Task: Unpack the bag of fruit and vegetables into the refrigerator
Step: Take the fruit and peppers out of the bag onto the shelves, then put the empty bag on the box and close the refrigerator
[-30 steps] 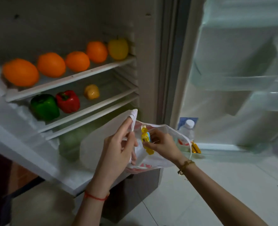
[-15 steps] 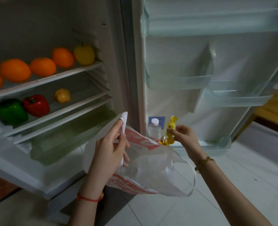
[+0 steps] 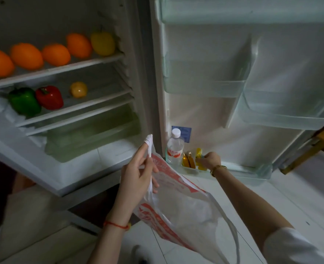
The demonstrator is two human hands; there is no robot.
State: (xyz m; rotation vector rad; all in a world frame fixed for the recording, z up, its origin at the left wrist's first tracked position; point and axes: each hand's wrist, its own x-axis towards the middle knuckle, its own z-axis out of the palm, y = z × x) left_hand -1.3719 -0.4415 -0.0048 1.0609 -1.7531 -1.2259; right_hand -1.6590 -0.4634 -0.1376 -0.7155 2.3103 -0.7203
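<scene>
The bag, white plastic with red print too blurred to read, hangs at lower centre of the frame. Its long axis slants from upper left to lower right, mouth toward the upper right. The left hand pinches one handle, fingers curled round the strap. The right hand, at centre right, grips a yellow packet that stands upright in the bottom door bin; any writing on it is illegible. Just left of it in the same bin stand two amber packets and a clear bottle with a white cap and a red-and-white label, text unreadable. A blue sticker is on the door behind the bottle.

At upper left, the top shelf carries four oranges in a row and a yellow apple at the right end. The shelf below holds a green pepper, a red pepper touching it, and a small yellow fruit apart to the right.
</scene>
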